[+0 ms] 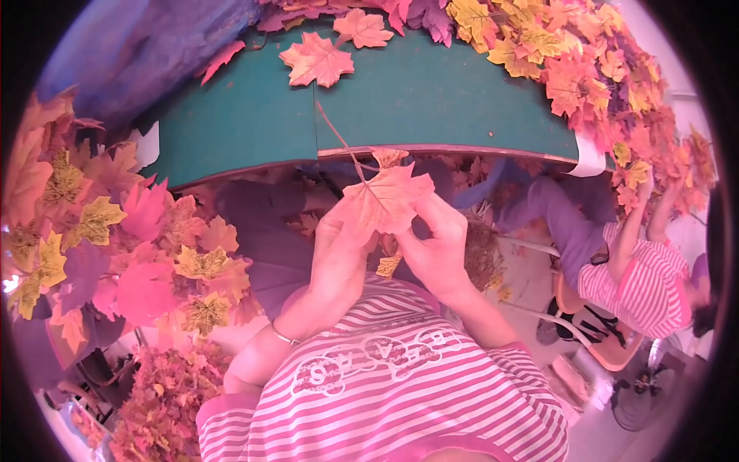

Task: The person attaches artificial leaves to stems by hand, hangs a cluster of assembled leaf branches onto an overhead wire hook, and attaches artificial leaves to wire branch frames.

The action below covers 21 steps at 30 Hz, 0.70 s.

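In front of my chest, my left hand (339,248) and my right hand (440,245) are closed on an orange artificial maple leaf (387,199). Its thin stem points up toward the table, and a smaller curled leaf (389,157) shows behind its top. Below the hands hangs a small yellow leaf (389,266). My fingertips are partly hidden behind the large leaf. Beyond it is the edge of a green table (431,92), where two loose orange maple leaves (319,60) lie.
Piles of artificial leaves (608,77) cover the table's right end. More leaf bunches (146,254) hang at my left, above a heap on the floor (165,400). A blue bag (146,54) lies at the table's back left. A person in a striped shirt (639,277) sits at right, hands among leaves.
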{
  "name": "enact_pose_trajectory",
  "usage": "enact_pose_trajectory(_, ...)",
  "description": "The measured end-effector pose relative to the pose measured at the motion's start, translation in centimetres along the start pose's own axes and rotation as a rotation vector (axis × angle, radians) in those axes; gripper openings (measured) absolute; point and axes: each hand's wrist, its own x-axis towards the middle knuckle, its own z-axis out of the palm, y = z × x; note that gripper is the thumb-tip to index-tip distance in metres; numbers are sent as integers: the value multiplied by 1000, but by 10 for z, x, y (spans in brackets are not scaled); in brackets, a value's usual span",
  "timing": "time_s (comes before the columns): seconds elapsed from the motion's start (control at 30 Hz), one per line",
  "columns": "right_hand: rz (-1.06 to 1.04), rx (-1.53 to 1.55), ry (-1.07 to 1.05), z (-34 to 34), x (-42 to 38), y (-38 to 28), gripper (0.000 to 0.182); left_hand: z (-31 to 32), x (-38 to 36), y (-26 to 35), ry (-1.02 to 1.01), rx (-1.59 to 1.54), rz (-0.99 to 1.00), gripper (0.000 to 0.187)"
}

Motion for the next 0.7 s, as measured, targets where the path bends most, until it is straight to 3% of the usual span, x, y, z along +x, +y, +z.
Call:
enact_pose_trajectory(0.2,20,-17,43,6,-4,0,14,16,-1,-1,119,-60,11,27)
enact_pose_trajectory(0.4,-13,-1,-33,-2,4,1,14,10,1,-3,116,5,-55,27)
enact_pose_trajectory(0.53,-37,-29,-52,-4,2,9,13,4,2,-10,-1,8,21,37)
enact_pose_trajectory(0.7,-144,-53,-52,-3,4,21,14,13,2,-1,85,-87,-99,31)
